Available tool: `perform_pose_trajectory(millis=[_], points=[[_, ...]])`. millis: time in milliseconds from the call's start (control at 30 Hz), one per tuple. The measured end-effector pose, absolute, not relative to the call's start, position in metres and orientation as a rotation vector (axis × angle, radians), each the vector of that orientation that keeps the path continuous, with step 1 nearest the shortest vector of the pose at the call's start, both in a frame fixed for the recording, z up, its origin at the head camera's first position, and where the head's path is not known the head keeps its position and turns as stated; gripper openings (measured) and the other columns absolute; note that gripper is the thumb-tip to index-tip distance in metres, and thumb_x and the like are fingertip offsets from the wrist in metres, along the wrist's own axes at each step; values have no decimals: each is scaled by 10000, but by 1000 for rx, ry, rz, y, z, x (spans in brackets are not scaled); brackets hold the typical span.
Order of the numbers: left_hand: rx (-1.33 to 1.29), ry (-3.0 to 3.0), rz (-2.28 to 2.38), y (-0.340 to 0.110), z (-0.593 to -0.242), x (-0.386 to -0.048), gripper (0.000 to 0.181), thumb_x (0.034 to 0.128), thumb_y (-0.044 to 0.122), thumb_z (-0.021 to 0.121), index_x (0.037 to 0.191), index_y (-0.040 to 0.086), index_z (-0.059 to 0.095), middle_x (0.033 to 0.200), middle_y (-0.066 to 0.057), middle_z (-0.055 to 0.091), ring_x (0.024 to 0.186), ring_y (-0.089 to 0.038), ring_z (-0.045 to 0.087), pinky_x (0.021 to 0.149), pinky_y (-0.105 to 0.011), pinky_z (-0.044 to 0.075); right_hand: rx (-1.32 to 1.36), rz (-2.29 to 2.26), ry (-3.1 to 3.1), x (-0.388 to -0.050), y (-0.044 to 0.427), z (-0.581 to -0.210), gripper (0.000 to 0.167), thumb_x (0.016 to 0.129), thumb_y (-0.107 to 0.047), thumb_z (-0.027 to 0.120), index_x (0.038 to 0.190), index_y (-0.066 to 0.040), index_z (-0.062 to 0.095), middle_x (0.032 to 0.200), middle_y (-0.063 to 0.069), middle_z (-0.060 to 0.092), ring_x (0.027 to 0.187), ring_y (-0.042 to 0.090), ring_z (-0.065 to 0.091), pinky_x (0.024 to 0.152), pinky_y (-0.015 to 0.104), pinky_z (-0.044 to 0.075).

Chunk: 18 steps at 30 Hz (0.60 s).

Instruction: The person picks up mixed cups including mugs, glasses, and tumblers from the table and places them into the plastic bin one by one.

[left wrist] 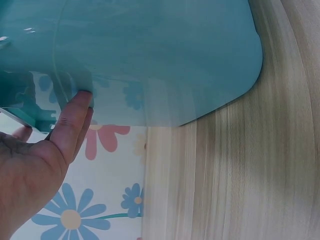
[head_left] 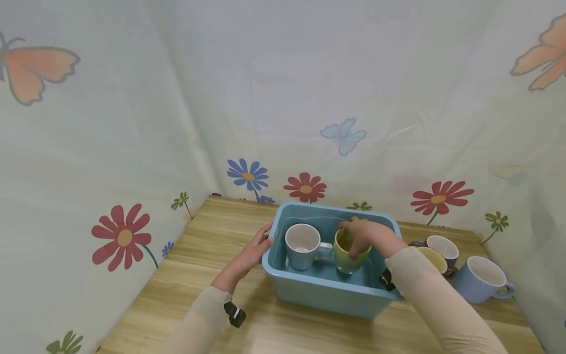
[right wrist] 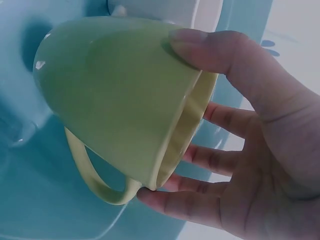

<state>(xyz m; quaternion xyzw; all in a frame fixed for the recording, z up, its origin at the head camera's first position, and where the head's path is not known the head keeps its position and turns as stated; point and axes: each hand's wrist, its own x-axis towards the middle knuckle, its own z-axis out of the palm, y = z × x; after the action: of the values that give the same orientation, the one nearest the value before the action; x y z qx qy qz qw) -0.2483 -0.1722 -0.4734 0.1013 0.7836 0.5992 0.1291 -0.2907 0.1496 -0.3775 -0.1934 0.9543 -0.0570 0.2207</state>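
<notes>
Bin point(head_left: 325, 297) with two mugs point(head_left: 301, 256), green one point(head_left: 346, 262) in right hand point(head_left: 368, 233), left hand point(head_left: 251, 252) straight-fingered outside, three mugs point(head_left: 476, 284) nearby

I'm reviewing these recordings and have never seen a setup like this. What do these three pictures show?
There is no machine: a person works with bare hands, a left grip and a right grip. The wide picture comes from a camera on the head, looking forward and down; each close one comes from a camera on a wrist. On the table stands a blue tub. The left grip touches its left end; the right grip holds a green mug by the rim, inside the tub, beside a pale mug. Three other mugs stand to the tub's right, one partly hidden by the sleeve.
</notes>
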Motion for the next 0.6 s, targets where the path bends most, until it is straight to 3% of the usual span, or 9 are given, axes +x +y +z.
perform_pose_trajectory(millis=[300,600], points=[[316,2272,1717,-171,-473,-248,623,1088,310,362,1646,163,126,1608,-296,338,1343,-444,538,1010,-550,541,-484,-148,2615,-289,147,-389,855,732,-222,875,1485,-112,486,1423,255,474,1202,428,518,1014,654,477],[307,2272,1720,-173,-474,-250,629,1085,305,357,1645,145,118,1606,-300,331,1350,-441,530,1011,-523,543,-414,-181,2635,-290,144,-391,821,745,-225,862,1468,-92,495,1345,235,506,1122,382,536,977,613,509]])
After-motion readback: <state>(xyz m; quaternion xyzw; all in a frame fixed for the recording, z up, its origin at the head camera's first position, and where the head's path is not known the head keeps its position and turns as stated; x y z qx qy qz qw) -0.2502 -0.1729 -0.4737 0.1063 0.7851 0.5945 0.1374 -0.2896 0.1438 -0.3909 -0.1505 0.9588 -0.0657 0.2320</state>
